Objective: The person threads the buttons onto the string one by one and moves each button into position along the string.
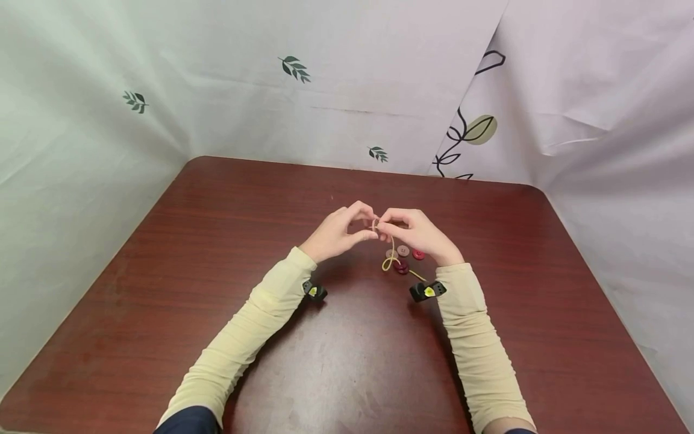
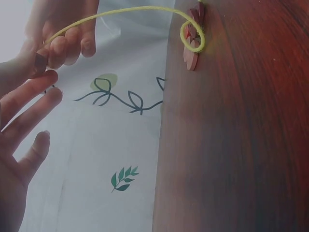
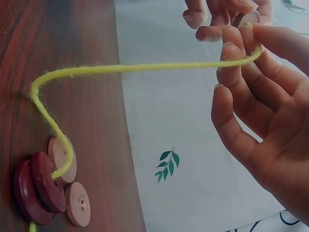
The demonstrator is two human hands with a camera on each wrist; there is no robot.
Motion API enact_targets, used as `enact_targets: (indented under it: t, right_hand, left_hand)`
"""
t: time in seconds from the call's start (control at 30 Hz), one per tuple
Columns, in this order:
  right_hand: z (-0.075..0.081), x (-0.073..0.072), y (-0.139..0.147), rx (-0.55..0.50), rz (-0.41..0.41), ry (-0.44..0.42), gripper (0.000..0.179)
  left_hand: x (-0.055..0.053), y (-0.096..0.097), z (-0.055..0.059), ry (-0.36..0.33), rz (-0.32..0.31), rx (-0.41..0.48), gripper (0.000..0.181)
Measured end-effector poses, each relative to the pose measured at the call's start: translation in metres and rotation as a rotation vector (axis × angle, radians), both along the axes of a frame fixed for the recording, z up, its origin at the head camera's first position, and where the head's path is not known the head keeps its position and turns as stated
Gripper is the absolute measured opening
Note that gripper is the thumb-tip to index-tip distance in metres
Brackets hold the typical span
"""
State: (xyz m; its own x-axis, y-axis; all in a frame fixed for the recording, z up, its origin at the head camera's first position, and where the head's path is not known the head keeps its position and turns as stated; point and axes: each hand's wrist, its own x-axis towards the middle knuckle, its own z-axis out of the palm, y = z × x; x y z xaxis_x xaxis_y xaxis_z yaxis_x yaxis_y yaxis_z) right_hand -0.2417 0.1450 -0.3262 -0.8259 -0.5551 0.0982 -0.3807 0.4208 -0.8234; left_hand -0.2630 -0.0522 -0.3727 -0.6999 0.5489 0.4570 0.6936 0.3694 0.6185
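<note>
Above the table my left hand (image 1: 337, 234) pinches a pale pink button (image 3: 252, 18) on edge between thumb and fingers. Facing it, my right hand (image 1: 420, 234) pinches the yellow yarn (image 3: 145, 67) close to its tip, right at the button. Whether the tip passes through a hole cannot be told. From the right fingers the yarn drops in a slack curve and enters a dark red button (image 3: 47, 182), stacked against another dark red one. Two pink buttons (image 3: 78, 204) and a bright red button (image 1: 418, 254) lie beside them on the table.
The brown wooden table (image 1: 347, 361) reaches to a pale curtain (image 1: 347, 84) printed with leaves at the back and sides. Small black wrist cameras (image 1: 428, 292) sit at both cuffs, low over the tabletop. A tail of yarn runs from the dark red buttons toward the right wrist.
</note>
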Motion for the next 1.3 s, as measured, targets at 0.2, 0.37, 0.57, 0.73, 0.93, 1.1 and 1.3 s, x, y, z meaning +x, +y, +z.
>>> enact_targets:
  t: [0.2,0.37,0.57,0.73,0.93,1.1,1.3]
  right_hand:
    - [-0.0027,-0.0005,-0.0008,0.008,0.003,0.012,0.012]
    - [-0.0029,0.0006,-0.002,0.012,0.0,0.021,0.013]
    - [-0.002,0.0022,-0.0028,0.003,0.012,0.013,0.017]
    - [-0.0016,0.0025,-0.0026,-0.023,0.033,-0.031,0.023]
    - [-0.0011,0.0022,-0.0024,-0.032,0.03,-0.06,0.026]
    - [-0.0012,0.0004,-0.0028,-0.016,0.023,-0.04,0.024]
    - [-0.0082,-0.0054,-0.001,0.005,0.022,0.004,0.02]
  left_hand:
    - [0.0001,-0.0006,0.0,0.052,0.019,-0.031,0.036]
    - [0.0001,-0.0008,0.0005,0.057,0.014,-0.023,0.029]
    - [0.0004,-0.0019,0.001,0.064,0.031,-0.034,0.025]
    - [-0.0004,-0.0021,0.001,0.09,0.042,-0.031,0.023]
    - [-0.0008,-0.0027,0.0006,0.1,0.045,-0.04,0.021]
    - [-0.0015,-0.0031,0.0,0.133,0.05,-0.049,0.015]
    - [-0.002,-0.0028,-0.0004,0.18,0.059,-0.059,0.012]
